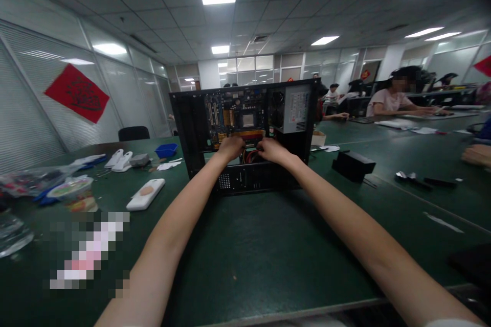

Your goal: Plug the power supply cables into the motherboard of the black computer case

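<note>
An open black computer case [245,176] stands on the green table in front of me, its inside facing me. A motherboard [218,110] is mounted in it, with a processor socket [248,120] in the middle. A grey power supply [297,110] sits at its upper right. My left hand [232,148] reaches in at the motherboard's lower edge, fingers curled. My right hand [272,150] is closed a little to the right, beside the memory slots [252,135]. Red and yellow cables [251,156] hang between the hands. Whatever the fingertips grip is hidden.
Left on the table [245,260] are a white device [146,194], a blue tray [166,150], a food cup [76,193] and a clear container [13,232]. A black box-shaped part [353,165] lies right. Another person [391,99] sits farther back.
</note>
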`<state>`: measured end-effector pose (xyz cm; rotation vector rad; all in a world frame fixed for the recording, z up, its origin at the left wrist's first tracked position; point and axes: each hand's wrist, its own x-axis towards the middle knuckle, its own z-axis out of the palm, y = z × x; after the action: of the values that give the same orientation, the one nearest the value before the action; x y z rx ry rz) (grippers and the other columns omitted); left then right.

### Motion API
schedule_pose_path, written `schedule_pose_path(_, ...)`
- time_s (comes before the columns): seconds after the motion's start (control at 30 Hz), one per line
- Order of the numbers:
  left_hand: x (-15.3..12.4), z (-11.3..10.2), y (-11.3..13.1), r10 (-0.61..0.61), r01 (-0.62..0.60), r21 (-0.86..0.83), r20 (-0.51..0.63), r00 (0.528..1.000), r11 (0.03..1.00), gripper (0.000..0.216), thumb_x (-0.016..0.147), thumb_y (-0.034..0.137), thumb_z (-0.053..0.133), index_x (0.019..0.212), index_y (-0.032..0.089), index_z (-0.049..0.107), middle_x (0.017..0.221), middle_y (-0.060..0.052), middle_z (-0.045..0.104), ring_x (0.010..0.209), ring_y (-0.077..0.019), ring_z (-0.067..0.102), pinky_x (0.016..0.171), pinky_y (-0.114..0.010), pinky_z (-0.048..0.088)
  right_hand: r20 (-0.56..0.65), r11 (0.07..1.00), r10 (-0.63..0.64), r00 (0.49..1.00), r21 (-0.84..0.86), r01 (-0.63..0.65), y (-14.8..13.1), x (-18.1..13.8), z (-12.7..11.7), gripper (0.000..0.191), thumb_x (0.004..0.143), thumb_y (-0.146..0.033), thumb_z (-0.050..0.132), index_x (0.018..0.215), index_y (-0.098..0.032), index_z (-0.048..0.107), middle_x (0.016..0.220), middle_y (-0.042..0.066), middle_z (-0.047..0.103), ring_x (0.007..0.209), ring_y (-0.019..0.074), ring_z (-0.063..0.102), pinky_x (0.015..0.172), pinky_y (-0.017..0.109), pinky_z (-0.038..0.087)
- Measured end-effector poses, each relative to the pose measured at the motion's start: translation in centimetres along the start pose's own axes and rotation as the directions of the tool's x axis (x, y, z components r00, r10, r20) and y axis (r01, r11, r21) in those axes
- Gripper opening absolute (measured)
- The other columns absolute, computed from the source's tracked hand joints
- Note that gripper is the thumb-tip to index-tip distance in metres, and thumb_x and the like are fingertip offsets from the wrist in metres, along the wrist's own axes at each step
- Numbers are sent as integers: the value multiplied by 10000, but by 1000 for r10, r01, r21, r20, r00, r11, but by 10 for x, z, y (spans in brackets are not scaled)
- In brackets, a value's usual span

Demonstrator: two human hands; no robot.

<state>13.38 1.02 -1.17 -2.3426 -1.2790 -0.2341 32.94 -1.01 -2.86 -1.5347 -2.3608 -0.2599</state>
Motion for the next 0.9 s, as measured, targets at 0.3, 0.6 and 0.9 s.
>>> schedule_pose_path(0.3, -1, -7, 5, -20, 19, 19, 23, 1000, 1000, 309, 980, 212, 516, 1134, 165, 781, 1175, -154, 741, 1135, -318, 688, 875, -389, 560, -5, 1000, 15, 1000, -25, -15, -1, 1, 0, 277, 937, -247, 624, 1150, -148, 771, 1218, 145, 721, 1115, 248, 679, 890, 269, 482)
schedule_pose_path(0.6, 2, -2, 7, -49, 49, 5, 10, 999, 999, 309, 981, 182, 498, 1124, 101, 760, 1184, -190, 729, 1110, -351, 701, 868, -420, 574, -57, 997, 40, 998, -61, -43, -4, -3, 1, 308, 968, -279, 565, 1172, -135, 744, 1245, 171, 688, 1106, 280, 679, 869, 306, 508)
schedule_pose_path(0.9, 4, 0, 6, -27, 27, 46, -7, 1000, 999, 334, 967, 135, 484, 1122, 43, 765, 1144, -254, 722, 1116, -375, 685, 881, -456, 569, -36, 994, -35, 999, -104, 32, -5, 0, 0, 307, 986, -228, 535, 1200, -106, 716, 1243, 182, 669, 1138, 267, 664, 917, 295, 498)
